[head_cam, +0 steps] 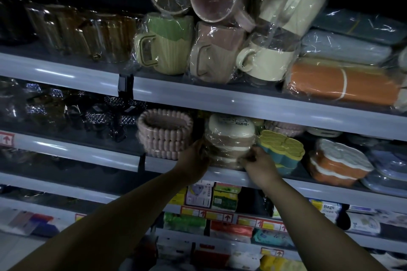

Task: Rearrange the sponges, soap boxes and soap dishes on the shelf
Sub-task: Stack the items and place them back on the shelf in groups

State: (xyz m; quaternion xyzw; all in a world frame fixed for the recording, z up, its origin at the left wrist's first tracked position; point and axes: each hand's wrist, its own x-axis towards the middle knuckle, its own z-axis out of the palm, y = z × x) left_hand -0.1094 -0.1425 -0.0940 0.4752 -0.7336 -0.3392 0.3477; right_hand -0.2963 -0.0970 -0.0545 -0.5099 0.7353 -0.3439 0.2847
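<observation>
Wrapped cream/brown soap-box stack (229,141) upright on middle shelf (308,185).

Two bare forearms reach up from the bottom edge of the head view, with no sleeve, cuff or glove on either. The left hand (193,158) and right hand (259,164) are bare too; no ring, bracelet or watch shows at the wrists, though dim light leaves fine detail unclear.
</observation>
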